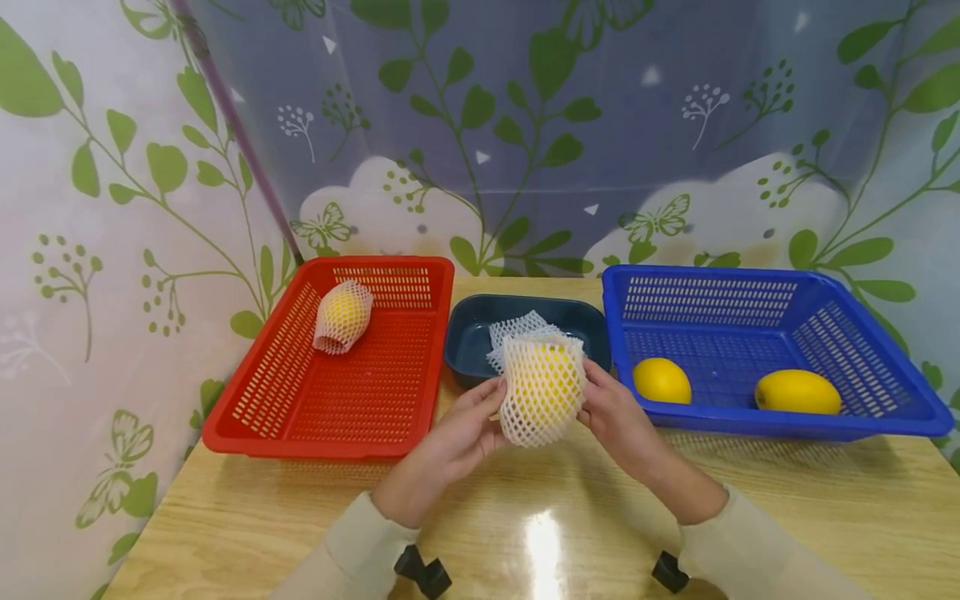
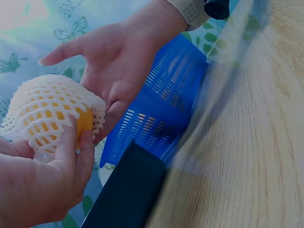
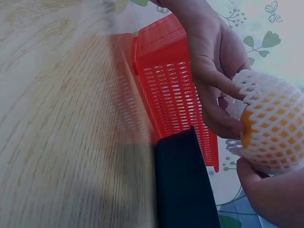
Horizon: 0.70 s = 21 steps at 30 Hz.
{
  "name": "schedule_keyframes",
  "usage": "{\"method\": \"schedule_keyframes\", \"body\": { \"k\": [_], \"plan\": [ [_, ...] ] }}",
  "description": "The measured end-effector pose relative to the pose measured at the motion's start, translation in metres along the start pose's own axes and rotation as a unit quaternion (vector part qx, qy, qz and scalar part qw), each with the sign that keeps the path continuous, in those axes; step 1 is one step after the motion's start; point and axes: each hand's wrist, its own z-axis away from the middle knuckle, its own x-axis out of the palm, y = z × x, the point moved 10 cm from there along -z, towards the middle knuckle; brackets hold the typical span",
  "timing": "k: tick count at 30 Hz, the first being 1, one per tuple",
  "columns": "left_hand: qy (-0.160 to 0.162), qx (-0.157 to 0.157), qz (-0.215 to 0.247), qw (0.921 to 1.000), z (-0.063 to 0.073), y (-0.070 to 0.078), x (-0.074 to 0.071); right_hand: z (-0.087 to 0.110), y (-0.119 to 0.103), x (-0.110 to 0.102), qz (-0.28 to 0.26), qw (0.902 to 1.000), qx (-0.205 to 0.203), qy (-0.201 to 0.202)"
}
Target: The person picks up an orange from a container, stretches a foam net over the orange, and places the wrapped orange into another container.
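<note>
Over the table, both hands hold a yellow mango (image 1: pixel 558 387) in a white foam net (image 1: pixel 525 408). My left hand (image 1: pixel 468 429) grips its left side; in the left wrist view, left fingertips (image 2: pixel 71 142) lie on the net and bare yellow skin at its edge. On the opposite side is my right hand (image 1: pixel 622 421), its fingers partly hidden behind the fruit. Behind them, a dark teal tray (image 1: pixel 468 333) contains white foam netting (image 1: pixel 517 325). The blue basket (image 1: pixel 720 421) at right holds two bare mangoes, one rounder-looking (image 1: pixel 662 381) and one oval (image 1: pixel 797 392).
The red basket (image 1: pixel 360 417) stands at left, with a netted mango (image 1: pixel 343 315) near its back left corner. All containers rest on a light wooden table (image 1: pixel 300 517). Behind it hangs a leaf-patterned curtain (image 1: pixel 510 167).
</note>
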Motion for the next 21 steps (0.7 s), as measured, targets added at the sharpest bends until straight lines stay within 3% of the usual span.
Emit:
{"method": "schedule_keyframes", "body": {
  "k": [6,12,17,21],
  "plan": [
    [-0.002,-0.008,-0.003,1.0000,-0.0004,-0.0022,0.0015,0.0011,0.0053,-0.0051,0.054,0.9985,-0.013,-0.003],
    [-0.008,-0.014,-0.020,0.9997,-0.0002,-0.0051,0.0021,-0.0009,0.0091,-0.0075,0.051,0.9987,-0.009,0.000],
    [-0.013,-0.027,-0.094,0.9952,0.0018,-0.0079,0.0029,0.0001,0.0092,-0.0075,0.037,0.9993,-0.002,-0.004],
    [-0.018,-0.042,-0.176,0.9833,0.0033,-0.0099,0.0037,0.0016,0.0064,-0.0061,0.016,0.9998,-0.007,-0.003]
  ]
}}
